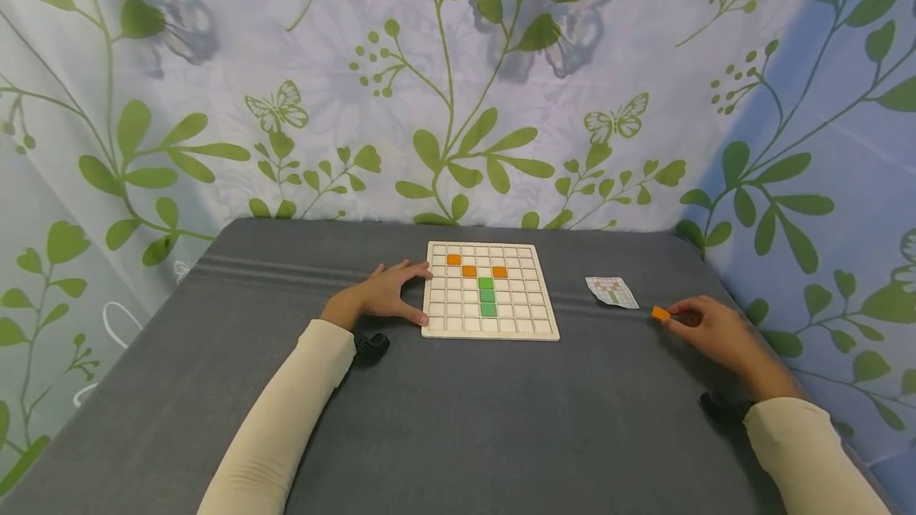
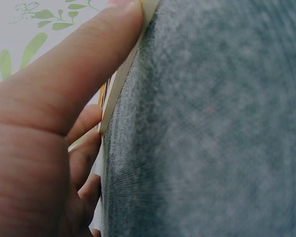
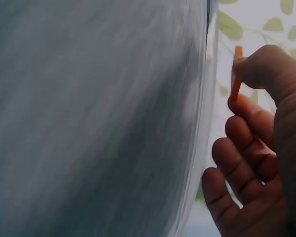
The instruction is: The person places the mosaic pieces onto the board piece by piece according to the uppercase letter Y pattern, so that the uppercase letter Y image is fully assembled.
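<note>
A pale wooden grid board (image 1: 525,302) lies flat on the grey table. Three orange tiles (image 1: 468,270) sit in its upper cells, and below them three green tiles (image 1: 487,296) form a column. My left hand (image 1: 386,291) rests at the board's left side, thumb near the front corner and fingers farther up, touching the edge (image 2: 119,81). Off to the right, my right hand (image 1: 716,332) pinches an orange tile (image 3: 236,74) between thumb and index finger, raised above the table; its other fingers are loosely bent.
Between the board and my right hand lies a small paper card (image 1: 612,292) printed with a coloured grid pattern, one edge curled. The grey cloth-covered table (image 1: 501,420) meets a leaf-patterned curtain (image 1: 322,102) at the back and sides.
</note>
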A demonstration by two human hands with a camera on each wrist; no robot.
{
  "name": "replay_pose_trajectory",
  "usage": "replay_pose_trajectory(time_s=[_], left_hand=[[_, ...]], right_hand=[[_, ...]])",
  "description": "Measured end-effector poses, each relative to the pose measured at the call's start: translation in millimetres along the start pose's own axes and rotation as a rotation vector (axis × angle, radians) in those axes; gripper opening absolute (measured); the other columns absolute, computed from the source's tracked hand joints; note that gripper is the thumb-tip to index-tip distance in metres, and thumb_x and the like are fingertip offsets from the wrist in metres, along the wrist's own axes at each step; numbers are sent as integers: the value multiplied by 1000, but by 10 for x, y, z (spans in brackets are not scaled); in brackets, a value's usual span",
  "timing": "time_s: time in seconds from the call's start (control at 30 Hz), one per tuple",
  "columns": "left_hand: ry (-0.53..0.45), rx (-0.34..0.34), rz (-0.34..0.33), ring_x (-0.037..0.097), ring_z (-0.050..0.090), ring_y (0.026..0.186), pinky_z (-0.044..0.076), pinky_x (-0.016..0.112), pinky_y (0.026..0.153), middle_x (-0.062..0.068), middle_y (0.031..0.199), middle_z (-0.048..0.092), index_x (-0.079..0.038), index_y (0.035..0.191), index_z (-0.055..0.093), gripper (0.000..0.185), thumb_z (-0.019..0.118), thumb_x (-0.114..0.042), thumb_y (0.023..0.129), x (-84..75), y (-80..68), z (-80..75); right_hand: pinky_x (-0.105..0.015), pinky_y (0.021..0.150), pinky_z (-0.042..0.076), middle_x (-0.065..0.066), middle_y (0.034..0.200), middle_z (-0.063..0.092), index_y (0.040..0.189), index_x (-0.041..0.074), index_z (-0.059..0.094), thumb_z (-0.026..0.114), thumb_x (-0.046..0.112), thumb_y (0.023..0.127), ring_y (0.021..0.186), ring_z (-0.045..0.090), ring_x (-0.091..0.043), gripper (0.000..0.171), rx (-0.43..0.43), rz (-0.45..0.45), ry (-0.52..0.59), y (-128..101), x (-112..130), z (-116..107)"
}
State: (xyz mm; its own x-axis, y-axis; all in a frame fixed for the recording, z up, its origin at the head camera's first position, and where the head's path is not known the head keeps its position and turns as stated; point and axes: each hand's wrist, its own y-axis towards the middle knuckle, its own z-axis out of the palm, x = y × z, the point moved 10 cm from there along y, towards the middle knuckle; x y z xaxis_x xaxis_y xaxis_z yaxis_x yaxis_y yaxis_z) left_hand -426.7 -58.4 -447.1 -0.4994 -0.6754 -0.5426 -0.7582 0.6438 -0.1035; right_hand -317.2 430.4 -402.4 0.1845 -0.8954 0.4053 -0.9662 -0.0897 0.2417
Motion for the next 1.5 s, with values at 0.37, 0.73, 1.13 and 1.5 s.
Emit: replay_pose_trajectory(time_s=[0.37,0.73,1.13,1.5], left_hand=[[-15,6,-7,32,8,154,-3,61,118,1,166,23,-20,151,46,88,83,-55,80,11,-3,48],[-12,5,-8,31,8,154,-3,62,118,0,167,22,-20,152,45,88,82,-55,80,8,-10,63],[23,23,-12,28,9,154,-2,60,119,-4,167,21,-23,152,45,87,81,-58,80,-44,27,71],[14,14,-28,28,9,154,-3,59,119,-3,167,21,-22,152,45,87,82,-55,80,-16,-20,0]], right_hand=[[-37,63,48,-9,99,61,110,3,72,75,22,95,81,54,-22,25,118,-120,101,682,774,508],[-45,77,51,-9,104,62,113,5,71,73,24,96,91,58,-25,26,240,-168,102,1360,1330,1025],[-46,82,52,-13,113,60,121,2,68,68,21,100,100,58,-29,29,370,-107,136,1594,1451,1350],[-47,85,51,-13,114,63,122,3,66,68,19,99,102,59,-30,27,403,-99,151,1698,1550,1464]])
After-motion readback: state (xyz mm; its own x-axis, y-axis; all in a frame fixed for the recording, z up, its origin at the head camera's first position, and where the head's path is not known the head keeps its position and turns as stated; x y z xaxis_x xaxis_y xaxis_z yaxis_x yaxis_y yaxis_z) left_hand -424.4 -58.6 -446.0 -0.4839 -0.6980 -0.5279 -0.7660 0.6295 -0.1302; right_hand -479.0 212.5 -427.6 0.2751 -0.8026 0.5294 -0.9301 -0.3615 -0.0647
